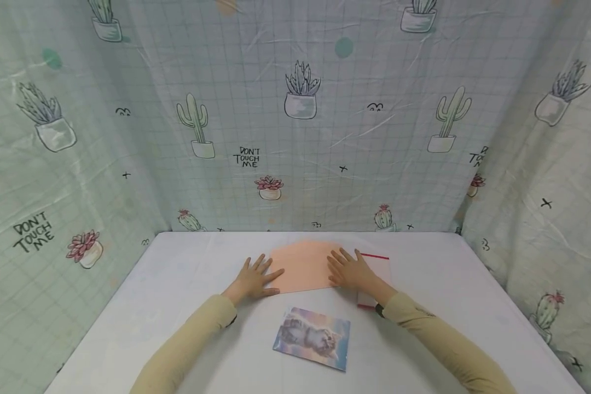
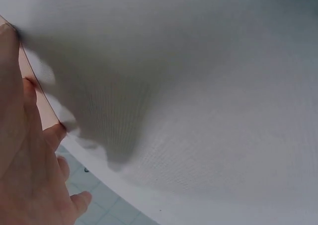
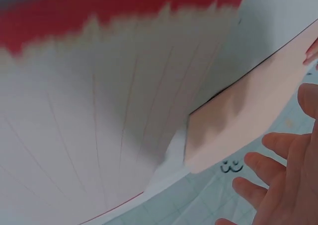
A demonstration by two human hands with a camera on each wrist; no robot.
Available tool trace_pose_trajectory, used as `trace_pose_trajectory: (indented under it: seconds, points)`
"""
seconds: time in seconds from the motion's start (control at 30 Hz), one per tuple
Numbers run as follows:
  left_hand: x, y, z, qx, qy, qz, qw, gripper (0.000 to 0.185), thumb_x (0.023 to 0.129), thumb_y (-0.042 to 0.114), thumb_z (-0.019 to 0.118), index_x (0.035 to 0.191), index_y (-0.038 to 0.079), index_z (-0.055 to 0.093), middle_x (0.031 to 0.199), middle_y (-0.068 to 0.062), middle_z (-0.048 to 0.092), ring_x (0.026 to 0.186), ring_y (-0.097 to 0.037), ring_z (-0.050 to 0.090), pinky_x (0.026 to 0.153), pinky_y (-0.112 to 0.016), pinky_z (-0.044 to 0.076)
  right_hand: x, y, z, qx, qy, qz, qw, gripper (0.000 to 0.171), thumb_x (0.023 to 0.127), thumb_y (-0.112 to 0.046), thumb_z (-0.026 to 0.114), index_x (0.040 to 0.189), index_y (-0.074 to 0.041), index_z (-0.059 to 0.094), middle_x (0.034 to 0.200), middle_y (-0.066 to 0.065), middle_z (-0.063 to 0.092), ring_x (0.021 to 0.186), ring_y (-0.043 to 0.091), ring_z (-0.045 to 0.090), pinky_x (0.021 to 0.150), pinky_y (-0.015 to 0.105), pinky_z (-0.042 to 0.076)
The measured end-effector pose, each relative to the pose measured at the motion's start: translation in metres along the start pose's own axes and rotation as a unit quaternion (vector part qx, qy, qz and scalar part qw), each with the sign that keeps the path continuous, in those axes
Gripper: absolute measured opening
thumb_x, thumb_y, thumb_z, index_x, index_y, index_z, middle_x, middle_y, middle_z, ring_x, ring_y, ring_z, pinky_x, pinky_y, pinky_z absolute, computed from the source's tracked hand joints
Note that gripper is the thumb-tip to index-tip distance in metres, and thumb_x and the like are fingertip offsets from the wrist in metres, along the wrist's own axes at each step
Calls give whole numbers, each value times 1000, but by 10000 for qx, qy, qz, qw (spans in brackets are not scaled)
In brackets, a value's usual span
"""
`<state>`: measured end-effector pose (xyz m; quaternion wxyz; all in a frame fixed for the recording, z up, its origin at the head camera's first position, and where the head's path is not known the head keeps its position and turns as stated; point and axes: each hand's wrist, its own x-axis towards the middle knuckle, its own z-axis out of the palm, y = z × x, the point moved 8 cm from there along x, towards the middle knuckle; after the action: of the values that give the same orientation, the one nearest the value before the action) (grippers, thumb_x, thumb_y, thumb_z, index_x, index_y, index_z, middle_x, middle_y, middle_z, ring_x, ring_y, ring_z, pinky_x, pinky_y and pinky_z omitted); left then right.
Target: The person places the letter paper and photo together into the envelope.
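Note:
A peach-coloured envelope lies flat at the middle of the white table. My left hand rests flat beside its left edge with fingers spread, touching the paper. On the envelope's right end my right hand presses down, fingers straight. Under that wrist lies a white lined sheet with red borders. In the right wrist view the lined sheet and the envelope's corner fill the frame. The left wrist view shows the envelope's edge by my fingers.
A card with a cat picture lies near the table's front, between my forearms. Cactus-print cloth walls close in the table at the back and on both sides.

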<state>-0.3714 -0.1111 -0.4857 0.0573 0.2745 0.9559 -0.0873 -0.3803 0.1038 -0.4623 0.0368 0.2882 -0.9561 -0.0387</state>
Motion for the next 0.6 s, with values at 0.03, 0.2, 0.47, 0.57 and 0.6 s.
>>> trace_pose_trajectory:
  seconds: [0.03,0.2,0.47,0.57,0.6]
  points:
    - [0,1,0,-15,-10,6,10000,61,87,58,36,140,27,28,147,-15,25,137,-37,14,104,-61,17,-3,-3,-1,25,70,-74,9999,56,90,-43,43,136,-10,37,142,9,36,132,31,30,101,60,23]
    - [-1,2,-1,-9,28,1,10000,61,87,58,36,140,28,28,147,-14,24,137,-36,12,104,-61,16,-19,-16,-5,123,286,-395,9987,56,90,-42,44,135,-8,39,140,12,39,131,32,32,101,60,23]
    - [-6,8,-7,-26,357,242,9991,55,89,52,38,138,26,33,145,-11,29,136,-35,17,103,-61,19,-44,-26,-7,264,432,-534,9973,56,89,-43,46,133,-7,42,135,12,45,129,32,35,100,59,25]
    - [-9,10,-9,-43,492,318,9983,52,91,49,39,137,25,35,144,-11,32,135,-35,21,102,-62,21,-52,-31,-7,237,497,-638,9964,55,89,-43,46,131,-8,43,133,12,48,128,31,37,99,58,26]
    - [-10,10,-9,-43,532,327,9980,51,91,47,39,136,24,36,144,-11,32,135,-35,22,101,-62,21,-55,-32,-8,253,515,-667,9961,55,89,-43,46,131,-8,44,132,11,48,128,31,37,99,58,27]
